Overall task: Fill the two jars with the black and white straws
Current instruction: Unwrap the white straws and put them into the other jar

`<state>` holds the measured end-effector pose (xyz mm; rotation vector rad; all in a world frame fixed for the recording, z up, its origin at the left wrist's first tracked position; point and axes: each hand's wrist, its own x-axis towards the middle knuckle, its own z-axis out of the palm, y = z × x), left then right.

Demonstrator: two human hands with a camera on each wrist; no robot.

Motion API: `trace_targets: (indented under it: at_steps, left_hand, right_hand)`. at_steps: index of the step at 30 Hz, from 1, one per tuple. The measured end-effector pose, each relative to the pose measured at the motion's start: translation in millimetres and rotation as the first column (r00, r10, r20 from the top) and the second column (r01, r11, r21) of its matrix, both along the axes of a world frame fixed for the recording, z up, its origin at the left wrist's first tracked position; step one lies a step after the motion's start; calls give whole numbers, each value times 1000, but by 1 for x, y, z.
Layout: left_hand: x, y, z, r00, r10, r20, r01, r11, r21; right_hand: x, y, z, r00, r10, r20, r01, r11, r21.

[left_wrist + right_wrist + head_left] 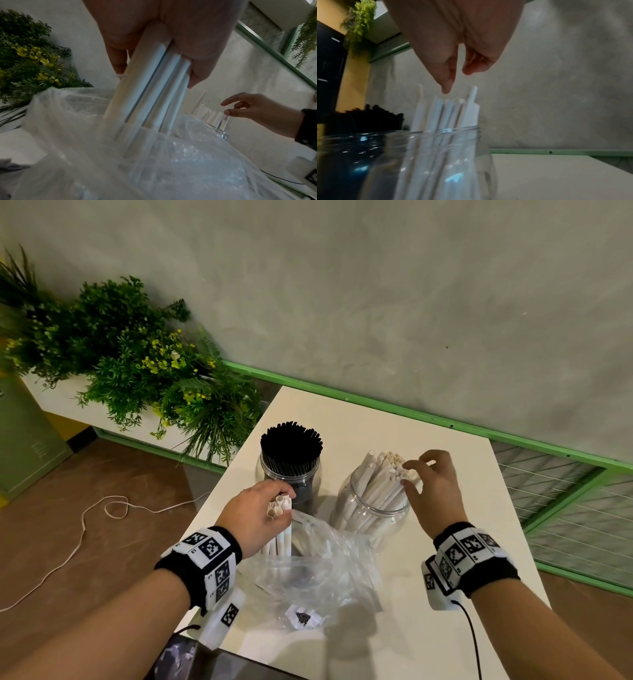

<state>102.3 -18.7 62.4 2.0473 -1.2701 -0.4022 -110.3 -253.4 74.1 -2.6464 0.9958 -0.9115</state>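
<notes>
Two clear jars stand on the white table [445, 628]. The left jar [291, 474] is packed with black straws [291, 445]. The right jar [373, 505] holds white straws [383, 477] leaning right. My left hand [260, 508] grips a bundle of several white straws [279, 508] [150, 88] upright, their lower ends inside a clear plastic bag [308, 563] [154, 155]. My right hand [431, 484] [453, 75] hovers with loosely spread fingers at the tops of the white straws in the right jar [436, 155], holding nothing.
A green plant [137, 361] in a white planter stands left of the table. A grey wall with a green rail [411, 412] runs behind. A white cord [85, 525] lies on the brown floor. A small crumpled scrap [303, 618] lies under the bag.
</notes>
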Motion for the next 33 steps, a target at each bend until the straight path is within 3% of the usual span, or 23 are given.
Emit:
trace_targets:
  at_steps: [2,6,10,12,17,21,23,25,27,29,31,33]
  left_hand:
    - [1,0,0,1000,2,1,-2,1000,-3]
    - [3,0,-1,1000,1,-1,-1,1000,3]
    - [3,1,0,1000,0,-3,0,1000,8]
    - [4,2,0,1000,-2,-3,2,1000,6]
    - [5,3,0,1000,6,-3,-6,1000,-1]
    - [5,3,1,1000,14,-25,-14,1000,-7]
    - [8,4,2,998,20,-65,-22,999,-25]
    - [11,5,3,995,11,-99,-15,999,-46]
    - [15,8,2,993,20,-116,-27,998,-61]
    - [20,11,0,989,30,-147,-38,998,-57]
    - [23,16,-1,987,24,-158,-28,999,-23]
    - [26,20,-2,986,32,-163,-33,999,-3]
  right_hand:
    - [4,10,-5,997,76,-31,-74,996,42]
    - [20,14,-10,984,101,-145,-73,979,192]
    - [38,16,-6,995,88,49,-95,983,158]
    - [44,17,-2,997,68,33,-72,988,134]
    - [57,20,1,956,190,-222,-161,977,142]
    - [58,12,-7,860,49,-507,-60,998,-6]
    - [57,10,-8,822,0,-570,-12,1000,-17]
    - [58,21,-1,879,20,-476,-40,999,-33]
    - [62,48,11,936,155,-317,-153,988,31]
    - [68,83,18,907,385,-172,-327,900,289]
    - [77,114,14,837,547,-7,-434,671,602]
    - [88,131,-1,822,550,146,-455,482,749]
